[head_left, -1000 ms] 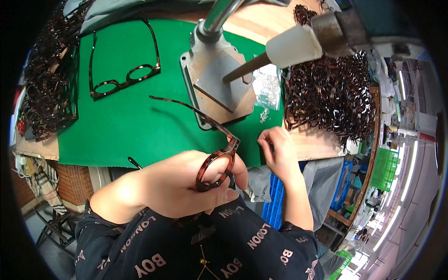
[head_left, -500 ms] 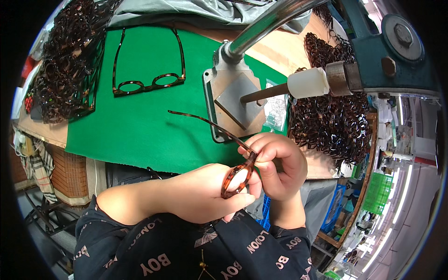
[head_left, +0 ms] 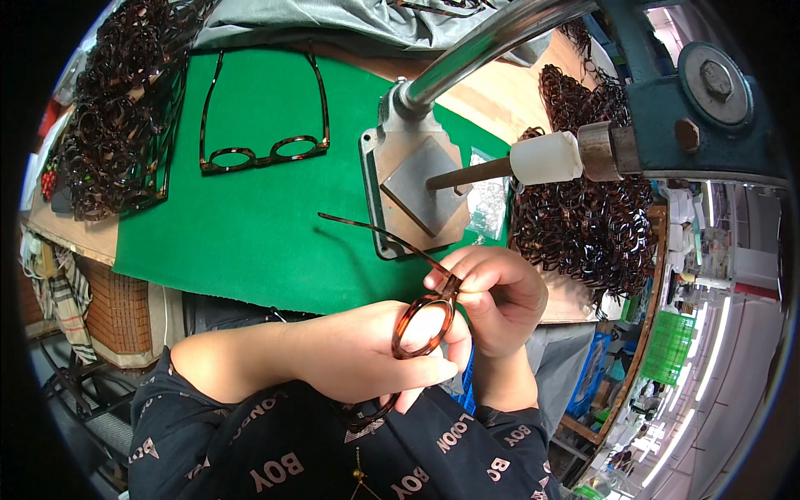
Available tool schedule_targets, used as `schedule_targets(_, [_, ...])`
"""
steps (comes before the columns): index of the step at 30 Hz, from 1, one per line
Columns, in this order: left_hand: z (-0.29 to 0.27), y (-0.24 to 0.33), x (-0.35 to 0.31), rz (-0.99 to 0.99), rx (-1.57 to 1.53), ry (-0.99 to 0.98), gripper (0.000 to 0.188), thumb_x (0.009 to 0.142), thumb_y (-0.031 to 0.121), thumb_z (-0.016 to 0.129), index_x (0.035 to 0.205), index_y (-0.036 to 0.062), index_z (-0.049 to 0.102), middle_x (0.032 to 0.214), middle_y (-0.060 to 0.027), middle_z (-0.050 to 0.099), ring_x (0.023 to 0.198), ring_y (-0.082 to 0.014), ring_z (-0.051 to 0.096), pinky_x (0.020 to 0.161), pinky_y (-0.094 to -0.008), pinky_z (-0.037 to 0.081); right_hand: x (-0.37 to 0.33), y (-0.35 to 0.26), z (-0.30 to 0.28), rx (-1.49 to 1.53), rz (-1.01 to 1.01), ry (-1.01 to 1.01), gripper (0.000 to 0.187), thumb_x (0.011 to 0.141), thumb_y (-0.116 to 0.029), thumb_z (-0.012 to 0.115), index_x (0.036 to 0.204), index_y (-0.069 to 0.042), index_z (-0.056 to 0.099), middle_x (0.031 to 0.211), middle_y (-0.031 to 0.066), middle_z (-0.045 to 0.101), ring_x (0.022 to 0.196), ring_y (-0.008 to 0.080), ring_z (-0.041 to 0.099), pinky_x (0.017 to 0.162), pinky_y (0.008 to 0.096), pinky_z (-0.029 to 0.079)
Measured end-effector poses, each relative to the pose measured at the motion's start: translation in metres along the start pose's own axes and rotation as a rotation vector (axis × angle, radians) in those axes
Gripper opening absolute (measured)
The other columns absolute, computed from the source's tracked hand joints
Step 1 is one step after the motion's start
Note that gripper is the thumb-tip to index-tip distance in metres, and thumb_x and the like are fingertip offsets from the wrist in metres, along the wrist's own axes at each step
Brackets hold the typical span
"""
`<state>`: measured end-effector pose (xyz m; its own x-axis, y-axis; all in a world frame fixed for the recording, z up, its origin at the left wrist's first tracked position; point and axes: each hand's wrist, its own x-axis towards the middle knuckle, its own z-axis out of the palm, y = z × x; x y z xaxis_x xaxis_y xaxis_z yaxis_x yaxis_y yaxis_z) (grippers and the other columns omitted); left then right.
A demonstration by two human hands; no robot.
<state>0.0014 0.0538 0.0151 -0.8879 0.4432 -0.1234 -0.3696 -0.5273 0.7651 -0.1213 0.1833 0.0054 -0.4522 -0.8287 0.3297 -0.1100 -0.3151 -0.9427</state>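
Both my hands hold one tortoiseshell eyeglass frame (head_left: 398, 328) near my chest, over the front edge of the green mat (head_left: 267, 225). My left hand (head_left: 350, 346) is closed round its front, the fingers behind one round rim and the thumb before it; part of the other rim shows below. My right hand (head_left: 510, 296) pinches the hinge corner between thumb and fingers. From there one temple (head_left: 385, 230) sticks out to the far left over the mat. A second tortoiseshell eyeglass frame (head_left: 265, 161) lies on the mat, temples unfolded and pointing away.
A hand press stands beyond my hands, with a metal base (head_left: 425, 187), a shiny post (head_left: 479, 50) and a white collar (head_left: 546, 158) on its rod. Piles of tortoiseshell frames lie left (head_left: 121, 125) and right (head_left: 583, 229). A clear bag (head_left: 489, 200) lies beside the base.
The held frame has turned, so its rim faces me more fully and part of the other rim shows below my left hand. Its temple tip has shifted right and nearer.
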Motion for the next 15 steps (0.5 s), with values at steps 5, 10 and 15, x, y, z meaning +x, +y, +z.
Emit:
schedule_targets(5, [0.0, 0.001, 0.001, -0.044, 0.074, 0.015, 0.011, 0.088, 0.012, 0.05, 0.091, 0.0013, 0.051, 0.065, -0.0027, 0.054, 0.055, -0.0104, 0.057, 0.052, -0.0225, 0.044, 0.004, -0.009, -0.008, 0.299, 0.416, -0.04, 0.016, 0.079, 0.006, 0.061, 0.092, 0.0, 0.053, 0.09, 0.0071, 0.058, 0.083, 0.0138, 0.058, 0.075, 0.0263, 0.048])
schedule_targets(10, [0.004, 0.006, 0.0, -0.02, -0.019, 0.023, 0.012, 0.088, 0.011, 0.05, 0.094, 0.0007, 0.051, 0.064, -0.0025, 0.055, 0.055, -0.0104, 0.057, 0.053, -0.0222, 0.044, 0.007, -0.004, -0.004, 0.507, 0.413, -0.026, 0.015, 0.08, 0.004, 0.06, 0.092, -0.002, 0.053, 0.09, 0.0061, 0.059, 0.085, 0.0138, 0.059, 0.076, 0.0252, 0.048])
schedule_targets(15, [0.002, 0.003, 0.0, 0.034, -0.066, -0.036, 0.017, 0.09, 0.018, 0.048, 0.099, 0.0034, 0.048, 0.065, -0.0012, 0.053, 0.055, -0.0083, 0.055, 0.05, -0.0215, 0.043, 0.007, -0.006, -0.003, 0.487, 0.365, 0.003, 0.014, 0.082, -0.002, 0.06, 0.095, -0.001, 0.053, 0.091, 0.0066, 0.059, 0.086, 0.0145, 0.059, 0.077, 0.0263, 0.047])
